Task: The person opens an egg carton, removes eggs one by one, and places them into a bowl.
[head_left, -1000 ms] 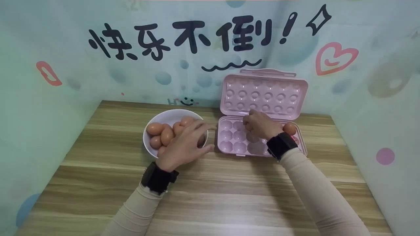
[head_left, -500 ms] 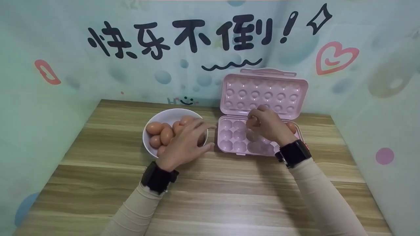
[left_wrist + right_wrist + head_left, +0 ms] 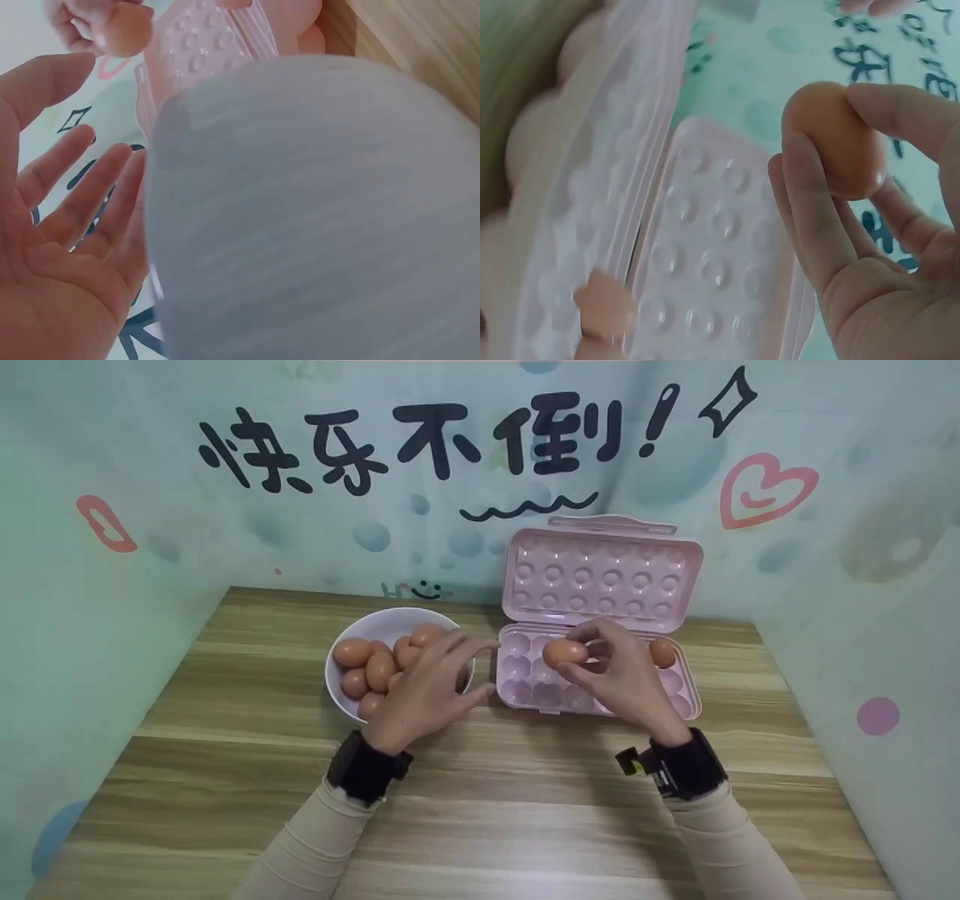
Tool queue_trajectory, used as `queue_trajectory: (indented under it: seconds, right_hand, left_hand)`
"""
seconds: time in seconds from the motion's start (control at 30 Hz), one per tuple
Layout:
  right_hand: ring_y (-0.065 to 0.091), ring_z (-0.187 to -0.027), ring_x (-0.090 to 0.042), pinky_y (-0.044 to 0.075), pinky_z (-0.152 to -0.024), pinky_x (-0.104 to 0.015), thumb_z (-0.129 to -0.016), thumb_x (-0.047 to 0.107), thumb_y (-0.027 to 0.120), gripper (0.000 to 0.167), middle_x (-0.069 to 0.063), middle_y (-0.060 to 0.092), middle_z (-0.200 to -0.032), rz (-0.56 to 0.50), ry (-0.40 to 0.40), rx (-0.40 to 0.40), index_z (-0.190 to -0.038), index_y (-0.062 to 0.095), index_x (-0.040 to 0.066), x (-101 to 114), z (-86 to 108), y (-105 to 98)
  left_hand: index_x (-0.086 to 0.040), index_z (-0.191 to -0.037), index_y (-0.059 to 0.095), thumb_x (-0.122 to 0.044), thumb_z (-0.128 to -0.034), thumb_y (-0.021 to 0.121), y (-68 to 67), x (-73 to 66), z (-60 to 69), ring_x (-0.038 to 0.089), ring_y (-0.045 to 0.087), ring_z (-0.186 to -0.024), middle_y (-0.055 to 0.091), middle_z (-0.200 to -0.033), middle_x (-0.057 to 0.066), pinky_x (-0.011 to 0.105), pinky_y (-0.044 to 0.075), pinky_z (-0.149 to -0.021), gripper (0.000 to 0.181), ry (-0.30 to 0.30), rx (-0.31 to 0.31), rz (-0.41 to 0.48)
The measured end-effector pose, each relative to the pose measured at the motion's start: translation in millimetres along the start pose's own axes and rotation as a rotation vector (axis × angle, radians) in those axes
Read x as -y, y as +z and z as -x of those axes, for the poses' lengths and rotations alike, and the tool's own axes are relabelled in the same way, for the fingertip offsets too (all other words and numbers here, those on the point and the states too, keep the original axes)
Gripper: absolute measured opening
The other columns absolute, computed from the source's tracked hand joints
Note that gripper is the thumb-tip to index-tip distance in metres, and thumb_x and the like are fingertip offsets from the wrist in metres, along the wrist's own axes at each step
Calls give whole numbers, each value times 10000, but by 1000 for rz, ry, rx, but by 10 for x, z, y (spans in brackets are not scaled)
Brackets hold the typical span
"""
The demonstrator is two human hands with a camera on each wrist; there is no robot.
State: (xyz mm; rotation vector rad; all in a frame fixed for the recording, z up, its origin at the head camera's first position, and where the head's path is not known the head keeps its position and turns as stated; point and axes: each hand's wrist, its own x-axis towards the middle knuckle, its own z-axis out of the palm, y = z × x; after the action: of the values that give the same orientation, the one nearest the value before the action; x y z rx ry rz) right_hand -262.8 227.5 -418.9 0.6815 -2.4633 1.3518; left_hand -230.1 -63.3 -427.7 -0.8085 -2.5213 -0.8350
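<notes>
My right hand [image 3: 615, 671] pinches a brown egg [image 3: 564, 653] between thumb and fingertips, above the lower half of an open pink egg carton [image 3: 546, 712]. The right wrist view shows the same egg [image 3: 832, 139] gripped from both sides. Another brown egg [image 3: 662, 652] sits in the carton's far right corner; some cups are hidden behind my right hand. My left hand [image 3: 427, 682] hangs over the right side of a white bowl [image 3: 352, 626] of brown eggs [image 3: 380, 671]. Its fingers are spread and hold nothing, as the left wrist view shows beside the bowl's wall [image 3: 315, 210].
The carton's dimpled lid [image 3: 600, 577] stands raised against the patterned backdrop [image 3: 375, 540]. Bowl and carton stand side by side near the back of the wooden table [image 3: 487, 810], with a narrow gap between them. Backdrop sheets also rise at both sides.
My right hand has come up from the carton cups and turned, its wrist shifting right and nearer, so the held egg now shows plainly. My left hand has barely moved.
</notes>
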Motion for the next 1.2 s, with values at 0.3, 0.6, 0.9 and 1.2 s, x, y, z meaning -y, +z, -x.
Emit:
queue_trajectory:
  seconds: [0.3,0.6,0.9,1.2]
  right_hand:
    - [754,-1018,-292,624,-839,-293,-865,69,882,405,-130,658,-1203,-194,75,31,-1186,642,12,171,180,146]
    - [713,-1033,-267,621,-862,-322,-880,71,868,355,-124,635,-1170,-254,49,87,-1138,631,14,229,228,274]
    - [753,-1025,-266,627,-858,-340,-895,92,857,364,-125,645,-1139,-253,60,122,-1146,603,22,310,260,339]
    - [751,-1028,-262,631,-867,-351,-894,85,860,359,-126,632,-1161,-270,50,152,-1146,613,15,322,270,360]
  left_hand:
    - [-138,-1338,668,-268,-918,850,60,-43,-6,207,625,-1205,675,-1295,35,364,527,-1030,476,108,-61,6]
    - [-131,-1322,658,-293,-903,870,139,-121,-2,209,653,-1200,683,-1305,46,345,531,-1046,497,140,-52,24]
    - [-112,-1259,676,-271,-903,871,228,-153,-12,194,671,-1090,690,-1218,42,321,549,-966,436,213,-77,111]
    - [-95,-1246,685,-212,-902,865,246,-151,-17,176,678,-1078,705,-1199,49,302,556,-966,406,241,-91,115]
